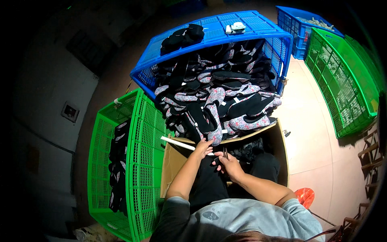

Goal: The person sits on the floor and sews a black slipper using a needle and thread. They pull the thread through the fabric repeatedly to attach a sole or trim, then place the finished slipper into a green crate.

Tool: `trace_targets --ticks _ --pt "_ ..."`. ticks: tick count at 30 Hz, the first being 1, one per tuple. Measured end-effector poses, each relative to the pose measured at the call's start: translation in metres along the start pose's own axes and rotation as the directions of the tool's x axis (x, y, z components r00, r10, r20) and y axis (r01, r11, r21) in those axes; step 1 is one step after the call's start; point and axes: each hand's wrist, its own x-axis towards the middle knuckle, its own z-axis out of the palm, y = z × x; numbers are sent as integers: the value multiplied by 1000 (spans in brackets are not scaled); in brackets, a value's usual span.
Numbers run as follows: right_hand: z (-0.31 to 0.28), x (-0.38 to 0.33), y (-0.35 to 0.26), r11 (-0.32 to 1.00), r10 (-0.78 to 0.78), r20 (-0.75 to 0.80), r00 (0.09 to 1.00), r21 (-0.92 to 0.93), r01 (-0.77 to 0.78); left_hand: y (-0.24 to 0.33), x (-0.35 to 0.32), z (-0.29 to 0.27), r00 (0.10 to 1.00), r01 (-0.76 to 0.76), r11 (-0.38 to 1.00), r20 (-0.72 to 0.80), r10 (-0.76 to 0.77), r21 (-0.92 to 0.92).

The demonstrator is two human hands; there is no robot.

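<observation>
My left hand [204, 148] has its fingers stretched out at the near end of a floral-and-black slipper [214, 115]. Whether it grips the slipper I cannot tell. Close by on the right, my right hand [229, 164] is closed around a small dark tool [225, 152] with two thin prongs, like snips. A white stick [176, 142] slants past my left hand, its inner end partly hidden. Many similar slippers spill toward me from a blue crate [193, 25] tipped on its side, some with small white tags.
A cardboard box [173, 165] surrounds my legs, with crumpled black material [250, 150] inside. On the left stands a green crate [139, 161] holding dark slippers. Another green crate [338, 84] and blue crates [296, 34] stand at right. A red bag [305, 197] lies beside me.
</observation>
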Motion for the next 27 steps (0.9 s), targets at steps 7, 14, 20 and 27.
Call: trace_targets --ticks 7,14,20,27 --pt "-4 -3 -3 1000 28 13 1000 -9 -27 -4 39 22 997 56 998 62 -53 -42" --pt "-5 1 3 999 40 43 998 -15 -40 -1 60 26 965 261 939 85 -249 -222" --pt "-2 1 0 998 61 25 998 -15 -60 18 47 34 966 240 865 196 -168 -441" --pt "-9 1 -10 969 -163 -226 960 148 199 51 -42 28 931 105 845 351 102 -524"
